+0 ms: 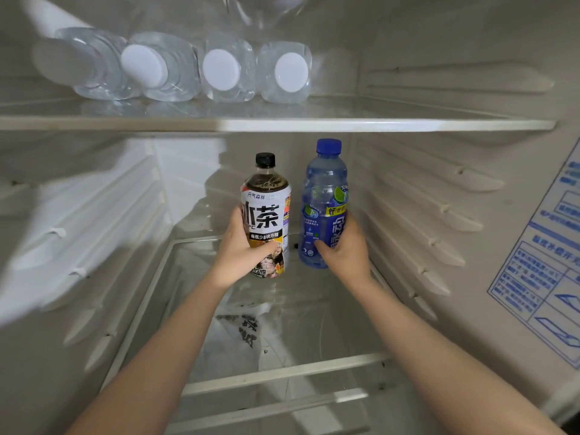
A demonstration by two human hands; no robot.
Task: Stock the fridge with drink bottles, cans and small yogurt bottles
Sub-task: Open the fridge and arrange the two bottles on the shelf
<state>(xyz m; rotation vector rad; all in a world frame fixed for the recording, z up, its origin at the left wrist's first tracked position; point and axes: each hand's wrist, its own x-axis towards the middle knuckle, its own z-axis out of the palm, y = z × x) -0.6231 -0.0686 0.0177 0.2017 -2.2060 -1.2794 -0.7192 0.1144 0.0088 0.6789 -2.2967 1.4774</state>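
Inside the open fridge, my left hand (239,249) grips an iced tea bottle (266,211) with a black cap and a white label. Beside it on the right, my right hand (343,246) grips a blue sports drink bottle (323,196) with a blue cap. Both bottles stand upright, close together, at the back of the lower glass shelf (282,368); whether their bases touch the glass I cannot tell. Both forearms reach in from the bottom of the view.
On the upper glass shelf (408,124) several clear water bottles (219,69) lie on their sides with white caps facing out. The upper shelf's right half is bare. Ribbed shelf rails line both side walls. A blue-printed sticker (546,262) is on the right wall.
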